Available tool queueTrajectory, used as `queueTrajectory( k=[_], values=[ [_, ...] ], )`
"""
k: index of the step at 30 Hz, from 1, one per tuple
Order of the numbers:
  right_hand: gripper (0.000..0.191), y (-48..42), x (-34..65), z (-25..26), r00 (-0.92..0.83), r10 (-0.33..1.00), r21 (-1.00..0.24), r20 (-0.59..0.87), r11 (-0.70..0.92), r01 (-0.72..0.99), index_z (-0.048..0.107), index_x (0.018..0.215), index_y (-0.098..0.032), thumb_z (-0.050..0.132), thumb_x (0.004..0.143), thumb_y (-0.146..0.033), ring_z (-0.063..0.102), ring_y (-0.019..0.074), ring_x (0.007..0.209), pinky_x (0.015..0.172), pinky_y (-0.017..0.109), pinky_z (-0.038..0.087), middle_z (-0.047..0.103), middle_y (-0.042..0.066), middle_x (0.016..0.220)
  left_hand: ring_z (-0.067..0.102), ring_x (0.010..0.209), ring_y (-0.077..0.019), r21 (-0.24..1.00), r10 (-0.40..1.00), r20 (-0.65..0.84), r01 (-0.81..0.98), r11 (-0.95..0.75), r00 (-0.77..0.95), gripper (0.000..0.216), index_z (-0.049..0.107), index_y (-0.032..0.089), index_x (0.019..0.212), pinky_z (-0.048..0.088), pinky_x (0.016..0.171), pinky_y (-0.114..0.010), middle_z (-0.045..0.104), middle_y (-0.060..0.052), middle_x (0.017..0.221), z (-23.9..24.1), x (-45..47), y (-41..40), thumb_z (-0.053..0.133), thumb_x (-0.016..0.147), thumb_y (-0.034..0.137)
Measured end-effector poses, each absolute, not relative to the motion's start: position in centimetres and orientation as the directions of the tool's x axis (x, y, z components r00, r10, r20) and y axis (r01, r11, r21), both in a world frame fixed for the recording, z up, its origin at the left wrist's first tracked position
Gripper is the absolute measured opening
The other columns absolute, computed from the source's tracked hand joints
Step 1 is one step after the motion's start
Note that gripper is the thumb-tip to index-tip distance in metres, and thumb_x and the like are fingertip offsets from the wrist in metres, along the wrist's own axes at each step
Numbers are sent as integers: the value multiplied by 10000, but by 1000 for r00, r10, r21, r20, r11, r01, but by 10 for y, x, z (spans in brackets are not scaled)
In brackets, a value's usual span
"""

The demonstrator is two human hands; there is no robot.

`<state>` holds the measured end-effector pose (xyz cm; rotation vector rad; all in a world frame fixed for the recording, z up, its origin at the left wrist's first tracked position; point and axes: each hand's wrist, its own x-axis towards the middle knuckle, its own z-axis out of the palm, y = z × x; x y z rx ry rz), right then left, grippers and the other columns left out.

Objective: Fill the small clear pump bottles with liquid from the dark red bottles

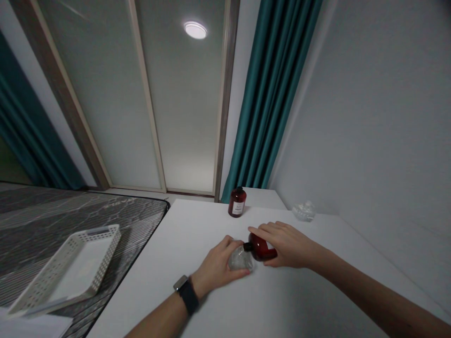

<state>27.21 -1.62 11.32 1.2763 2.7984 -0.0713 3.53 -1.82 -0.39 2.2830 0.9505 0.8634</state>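
In the head view my right hand (287,245) is wrapped round a dark red bottle (260,247) with a white label. The bottle is tipped onto its side, its black neck pointing left. That neck meets the upper rim of a clear glass jar (240,260); whether liquid flows cannot be made out. My left hand (219,263), with a dark watch on the wrist, grips the jar from its left side. Beyond the hands, a second dark red bottle (237,203) with a black top stands upright on the white table (197,230).
A clear glass piece with a knob (304,211), perhaps a lid, lies at the table's back right near the wall. Left of the table, a white perforated basket (102,263) sits on a dark striped surface (141,211). Teal curtains (268,94) hang behind.
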Motion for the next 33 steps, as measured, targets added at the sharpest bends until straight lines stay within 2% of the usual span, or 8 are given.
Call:
queueTrajectory(
  k=[14,25,33],
  values=[
    [780,-16,273,109,-659,751,-17,-42,659,752,474,1444,-193,764,727,-296,635,360,1128,963,499,465,671,147,1285,620,1042,-250,654,752,354,427,-624,556,600,510,259,1316,523,948,-388,562,-61,1161,-3,35,-18,774,812,452],
    [627,-17,272,110,-649,761,-15,-17,649,761,558,1290,-174,780,722,-322,653,343,1047,899,466,481,689,144,1233,622,1040,-250,661,754,346,426,-618,559,592,513,257,1312,520,932,-379,569,-61,1149,-1,35,-18,768,817,458],
    [626,-17,270,113,-672,741,36,-13,672,740,557,1281,-180,805,720,-303,656,342,1036,886,464,486,689,138,1190,620,1047,-245,662,757,344,428,-616,556,599,511,261,1311,514,944,-376,565,-55,1154,-2,36,-18,784,806,431]
  ],
)
